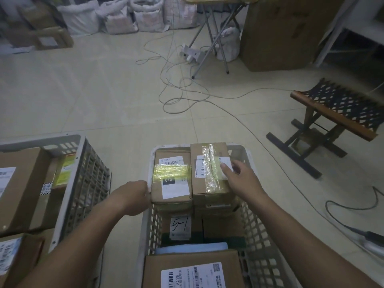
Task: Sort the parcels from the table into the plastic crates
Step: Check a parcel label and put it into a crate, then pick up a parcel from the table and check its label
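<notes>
Cardboard fills most of the lower frame; the largest piece of the scene is the pale tiled floor [83, 90], strewn with loose cables [182, 88] toward the upper middle; a folding stool [332, 113] stands at the right. Two plastic crates sit on that floor: the grey crate [91, 175] at the lower left, already holding big flat boxes, and the white crate [255, 225] at the lower centre, packed nearly to its rim. No counter shows in this view. In the white crate, two parcels lie side by side at the far end; the yellow-taped box [171, 179] on the left, the clear-taped box [209, 171] just beside it, touching. The left hand [133, 198] presses against the near left side of the yellow-taped box at the crate wall, likely to steady the row; whether its fingers curl I cannot tell. The right hand [241, 179] rests on the clear-taped box with fingers loosely spread, holding nothing, probably seating it level with its neighbour.
</notes>
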